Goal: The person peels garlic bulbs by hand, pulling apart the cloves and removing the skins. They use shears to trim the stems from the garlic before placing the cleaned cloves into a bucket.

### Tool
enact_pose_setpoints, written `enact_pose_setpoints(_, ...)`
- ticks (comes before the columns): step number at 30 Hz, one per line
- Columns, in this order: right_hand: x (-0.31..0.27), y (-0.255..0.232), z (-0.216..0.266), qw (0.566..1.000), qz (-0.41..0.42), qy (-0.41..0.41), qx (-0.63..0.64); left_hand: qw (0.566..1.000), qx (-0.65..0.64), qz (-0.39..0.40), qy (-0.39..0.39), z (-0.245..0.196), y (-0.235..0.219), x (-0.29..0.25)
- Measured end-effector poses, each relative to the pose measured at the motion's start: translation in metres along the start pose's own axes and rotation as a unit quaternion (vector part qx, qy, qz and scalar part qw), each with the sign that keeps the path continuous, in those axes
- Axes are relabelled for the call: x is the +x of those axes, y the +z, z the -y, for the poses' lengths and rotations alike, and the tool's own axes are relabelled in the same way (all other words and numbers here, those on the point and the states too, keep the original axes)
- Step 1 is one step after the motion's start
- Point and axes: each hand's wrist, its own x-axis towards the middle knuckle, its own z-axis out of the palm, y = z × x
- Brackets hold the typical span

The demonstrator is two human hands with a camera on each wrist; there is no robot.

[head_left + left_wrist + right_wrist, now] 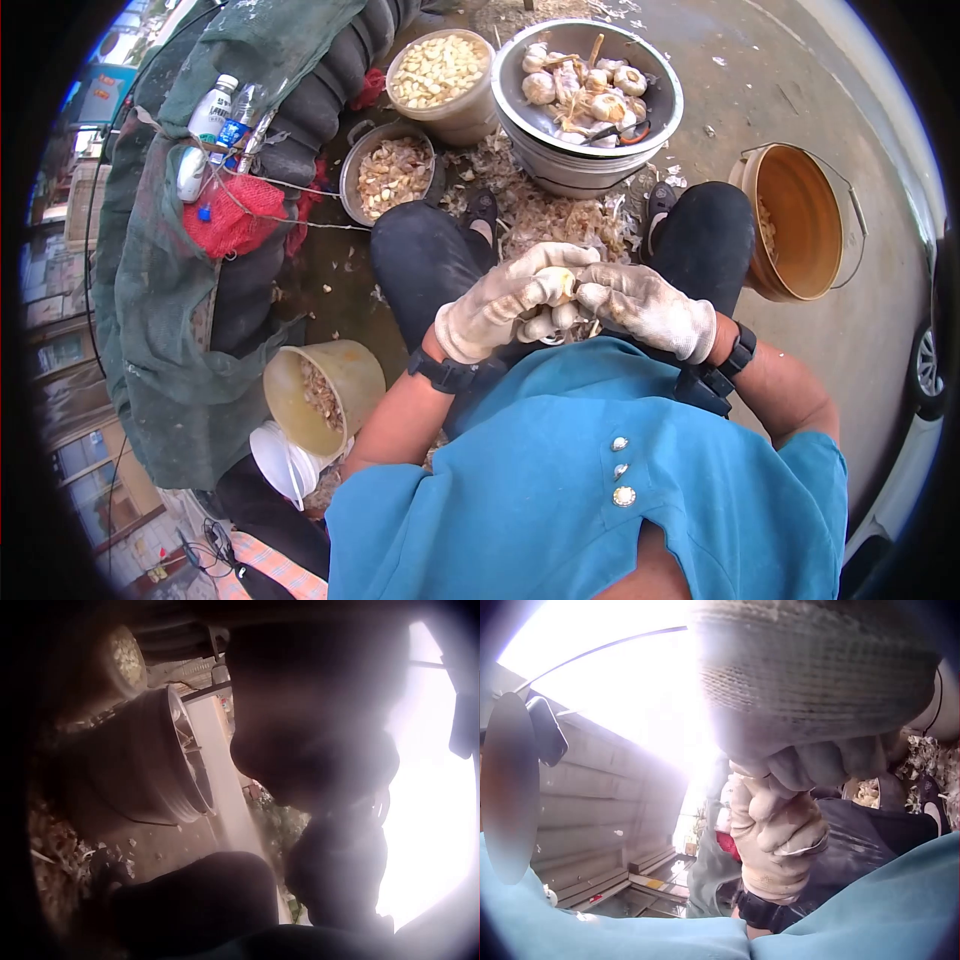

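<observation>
Both hands wear whitish knit gloves and meet over the lap. In the head view my left hand [500,302] holds a pale garlic clove [565,284] between curled fingers and thumb. The right hand [655,308] pinches at its other side, fingertips against the left's. Right wrist view: the right glove [817,682] looms large above the left glove [780,840], hiding most of the clove. The left wrist view shows the hands only as dark shapes. In front, garlic bulbs [608,105] lie in a metal basin [515,95] set on a bucket.
A tub [455,122] of peeled cloves and a pot [350,195] of cloves and skins stand front left. Tipped buckets lie at right, a brown one [810,225], and at left, a cream one [360,375]. Garlic skins [560,225] litter the ground between the feet.
</observation>
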Motion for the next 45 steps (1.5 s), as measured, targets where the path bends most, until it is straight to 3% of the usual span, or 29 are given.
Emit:
enact_pose_setpoints(2, -0.001, -0.001, -0.003, 1.000, -0.006, -0.001, -0.008, 0.998, 0.051, -0.013, 0.043, 0.015, -0.013, 0.000)
enact_pose_setpoints(5, -0.003, -0.003, 0.009, 0.997, -0.001, 0.076, 0.032, 0.987, 0.132, -0.034, 0.089, 0.014, -0.010, 0.000)
enact_pose_setpoints(6, -0.002, -0.003, 0.003, 0.997, 0.001, 0.075, 0.032, 0.986, 0.133, -0.037, 0.089, 0.016, -0.008, -0.001)
enact_pose_setpoints(8, 0.001, -0.006, -0.010, 1.000, -0.004, 0.014, -0.018, 0.971, 0.162, -0.074, 0.161, 0.021, -0.001, 0.002)
enact_pose_setpoints(12, -0.001, -0.001, -0.003, 0.998, -0.002, 0.038, 0.041, 0.955, 0.228, -0.104, 0.161, 0.022, -0.001, 0.000)
enact_pose_setpoints(15, 0.000, 0.001, -0.007, 0.997, -0.013, 0.013, -0.076, 0.965, 0.205, -0.097, 0.132, 0.023, -0.005, -0.001)
enact_pose_setpoints(17, 0.000, 0.008, 0.002, 0.987, -0.059, 0.063, -0.136, 0.939, 0.294, -0.118, 0.131, 0.017, -0.001, -0.002)
enact_pose_setpoints(21, -0.002, 0.010, -0.004, 0.987, -0.069, 0.030, -0.139, 0.940, 0.293, -0.125, 0.125, 0.018, -0.006, -0.001)
enact_pose_setpoints(23, -0.001, 0.010, -0.003, 0.985, -0.050, 0.029, -0.165, 0.854, 0.448, -0.111, 0.239, 0.021, -0.009, 0.003)
enact_pose_setpoints(27, 0.000, 0.014, -0.023, 0.974, -0.090, -0.057, -0.198, 0.865, 0.448, -0.119, 0.193, 0.020, -0.013, 0.001)
enact_pose_setpoints(29, 0.000, 0.016, -0.024, 0.976, -0.097, -0.057, -0.184, 0.790, 0.560, -0.120, 0.219, 0.020, -0.013, 0.001)
enact_pose_setpoints(30, 0.000, 0.016, -0.022, 0.976, -0.097, -0.057, -0.184, 0.790, 0.560, -0.120, 0.219, 0.023, -0.017, 0.002)
enact_pose_setpoints(32, 0.000, 0.015, -0.016, 0.976, -0.085, -0.012, -0.199, 0.750, 0.594, -0.124, 0.264, 0.034, -0.027, 0.004)
enact_pose_setpoints(33, 0.000, 0.013, -0.017, 0.976, -0.085, -0.011, -0.198, 0.751, 0.593, -0.123, 0.264, 0.032, -0.023, 0.003)
enact_pose_setpoints(35, 0.001, 0.010, -0.020, 0.969, -0.074, -0.074, -0.223, 0.873, 0.434, -0.121, 0.187, 0.026, -0.014, 0.001)
enact_pose_setpoints(39, 0.004, 0.005, -0.013, 0.975, -0.049, 0.007, -0.217, 0.865, 0.432, -0.116, 0.226, 0.022, -0.006, 0.002)
enact_pose_setpoints(41, 0.005, 0.004, -0.013, 0.978, -0.050, 0.031, -0.200, 0.936, 0.277, -0.141, 0.165, 0.017, 0.003, -0.002)
enact_pose_setpoints(44, 0.006, 0.003, -0.015, 0.967, -0.055, 0.043, -0.245, 0.938, 0.257, -0.157, 0.174, 0.018, 0.002, 0.001)
enact_pose_setpoints(45, 0.007, 0.003, -0.017, 0.967, -0.054, 0.043, -0.244, 0.937, 0.264, -0.131, 0.186, 0.015, -0.004, 0.001)
